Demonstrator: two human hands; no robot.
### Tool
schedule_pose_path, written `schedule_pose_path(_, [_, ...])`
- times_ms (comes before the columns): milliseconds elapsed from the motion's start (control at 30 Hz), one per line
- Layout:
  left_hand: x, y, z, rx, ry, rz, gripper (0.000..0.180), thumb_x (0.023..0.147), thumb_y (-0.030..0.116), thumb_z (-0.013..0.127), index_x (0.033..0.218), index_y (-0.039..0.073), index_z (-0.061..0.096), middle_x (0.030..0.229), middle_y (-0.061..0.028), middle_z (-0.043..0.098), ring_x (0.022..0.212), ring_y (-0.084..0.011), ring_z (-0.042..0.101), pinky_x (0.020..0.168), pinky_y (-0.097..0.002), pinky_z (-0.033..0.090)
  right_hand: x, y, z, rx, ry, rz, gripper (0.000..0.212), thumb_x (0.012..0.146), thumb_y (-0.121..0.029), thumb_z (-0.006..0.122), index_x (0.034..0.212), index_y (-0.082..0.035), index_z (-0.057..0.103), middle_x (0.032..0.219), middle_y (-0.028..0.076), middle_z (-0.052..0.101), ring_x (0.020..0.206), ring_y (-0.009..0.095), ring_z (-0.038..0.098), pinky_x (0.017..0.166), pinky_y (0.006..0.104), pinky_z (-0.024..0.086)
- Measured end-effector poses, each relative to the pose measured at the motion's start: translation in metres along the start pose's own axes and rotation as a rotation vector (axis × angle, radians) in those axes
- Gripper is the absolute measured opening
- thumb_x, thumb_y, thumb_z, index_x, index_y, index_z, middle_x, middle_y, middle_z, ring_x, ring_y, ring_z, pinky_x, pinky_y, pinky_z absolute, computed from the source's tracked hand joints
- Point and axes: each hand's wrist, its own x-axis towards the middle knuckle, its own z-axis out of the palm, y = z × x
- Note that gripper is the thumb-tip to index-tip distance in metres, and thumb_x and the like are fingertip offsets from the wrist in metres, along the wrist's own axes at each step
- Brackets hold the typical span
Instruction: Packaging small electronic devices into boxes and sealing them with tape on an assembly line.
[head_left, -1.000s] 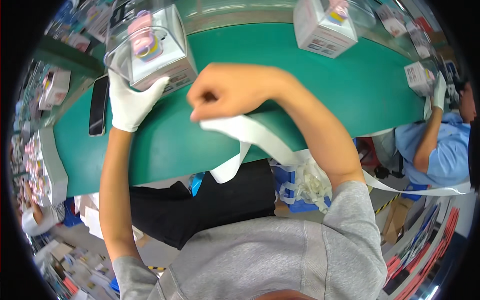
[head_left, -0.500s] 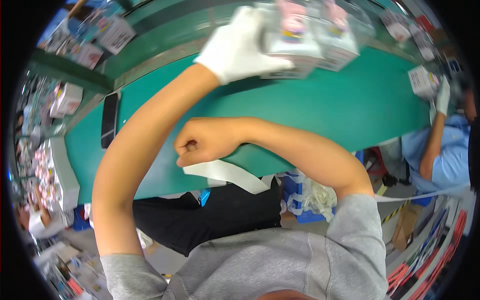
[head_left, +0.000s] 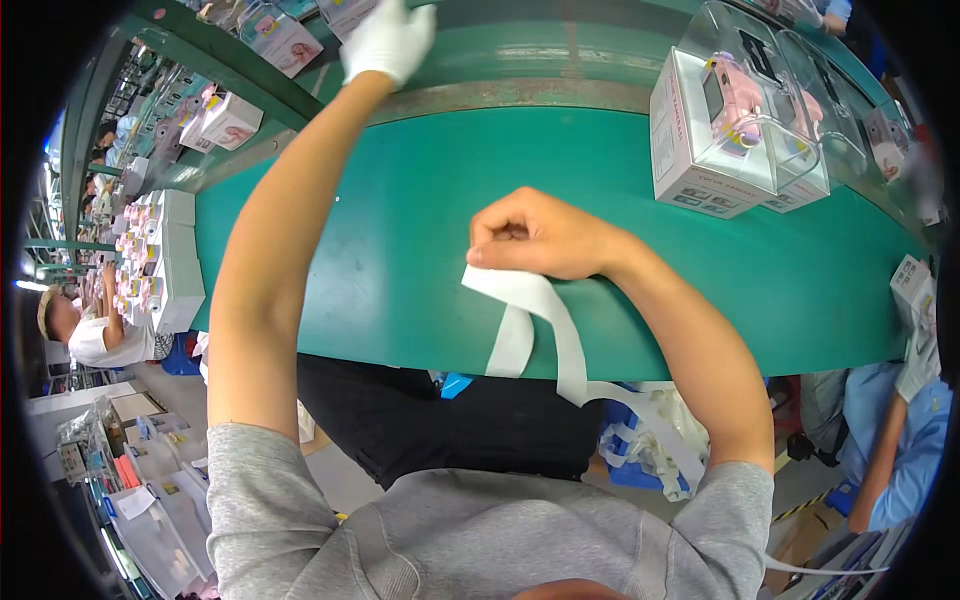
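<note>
My left hand point(head_left: 388, 45), in a white glove, reaches to the far left at the upper rim of the view. Its thumb stands apart from the fingers, whose tips are partly cut off. Right beside the glove is a white box point(head_left: 345, 14), and whether they touch is unclear. My bare right hand point(head_left: 545, 235) pinches the end of a white paper-like strip point(head_left: 562, 335) above the green work surface point(head_left: 400, 240). The strip folds over and hangs past the near edge. At the far right stand two white boxes point(head_left: 690, 150) with pink toy cameras point(head_left: 738, 95) under clear plastic covers.
More boxed pink items point(head_left: 225, 118) stand on the left, with a white tray of them point(head_left: 180, 260) beyond the table end. A blue bin point(head_left: 640, 450) of crumpled strips is below the near edge. Co-workers sit at left point(head_left: 105, 335) and right point(head_left: 890, 430). A green frame bar point(head_left: 225, 55) crosses the upper left.
My left hand has come away from the two boxes, now farther right in view, and moved far left. My right hand keeps the strip. The whole view has swung left; the phone no longer shows.
</note>
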Motion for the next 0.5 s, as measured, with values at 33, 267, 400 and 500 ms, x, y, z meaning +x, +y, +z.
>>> schedule_pose_path(33, [0.009, -0.030, -0.006, 0.124, -0.027, -0.112, 0.059, 0.090, 0.040, 0.068, 0.141, 0.016, 0.049, 0.102, -0.0193, 0.073, 0.096, -0.0370, 0.070, 0.085, -0.0491, 0.053, 0.004, -0.004, -0.002, 0.026, -0.008, 0.010, 0.030, 0.098, -0.019, 0.068, 0.073, -0.005, 0.060, 0.068, -0.008, 0.046, 0.064, 0.002, 0.037, 0.059, 0.0244, 0.031])
schedule_pose_path(267, [0.051, -0.101, 0.013, 0.473, -0.337, -0.201, 0.063, 0.096, 0.045, 0.051, 0.152, 0.023, 0.035, 0.124, -0.0241, 0.067, 0.113, -0.0433, 0.066, 0.096, -0.0508, 0.052, 0.006, 0.003, -0.002, 0.008, 0.081, -0.019, 0.030, 0.099, -0.021, 0.067, 0.075, -0.005, 0.059, 0.066, -0.009, 0.045, 0.062, 0.002, 0.035, 0.057, 0.0237, 0.029])
schedule_pose_path(400, [0.080, -0.108, 0.024, 0.446, -0.299, -0.152, 0.055, 0.095, 0.044, 0.052, 0.146, 0.023, 0.048, 0.125, -0.0222, 0.068, 0.115, -0.0402, 0.066, 0.098, -0.0482, 0.051, 0.008, -0.007, -0.003, 0.019, 0.058, 0.048, 0.028, 0.100, -0.021, 0.067, 0.077, -0.006, 0.060, 0.068, -0.009, 0.046, 0.063, 0.001, 0.036, 0.058, 0.0228, 0.031])
schedule_pose_path(500, [0.100, -0.109, 0.021, 0.355, -0.255, -0.181, 0.045, 0.094, 0.043, 0.053, 0.132, 0.022, 0.062, 0.123, -0.0188, 0.070, 0.114, -0.0376, 0.066, 0.098, -0.0478, 0.051, 0.008, -0.010, -0.002, 0.026, 0.058, 0.050, 0.027, 0.100, -0.021, 0.067, 0.079, -0.005, 0.061, 0.071, -0.008, 0.048, 0.064, 0.001, 0.037, 0.059, 0.0224, 0.032])
